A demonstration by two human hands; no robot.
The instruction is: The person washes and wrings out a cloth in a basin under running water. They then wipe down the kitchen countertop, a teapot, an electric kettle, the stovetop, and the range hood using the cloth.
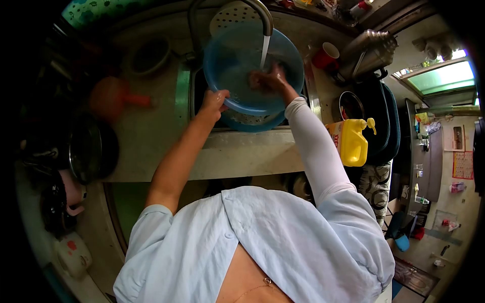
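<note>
A blue plastic basin is held tilted over the sink, under the running tap. My left hand grips its near left rim, the fingers wrapped over the edge. My right hand is inside the basin beside the stream of water. Motion smears its fingers, and I cannot make out whether it holds anything. Beneath the held basin, a second blue basin shows its near edge in the sink. A pale perforated strainer lies behind the tap.
On the right stand a red cup, a metal kettle, a round metal bowl and a yellow pump bottle. To the left are an orange-red dipper, a dark round pan and a shadowed bowl.
</note>
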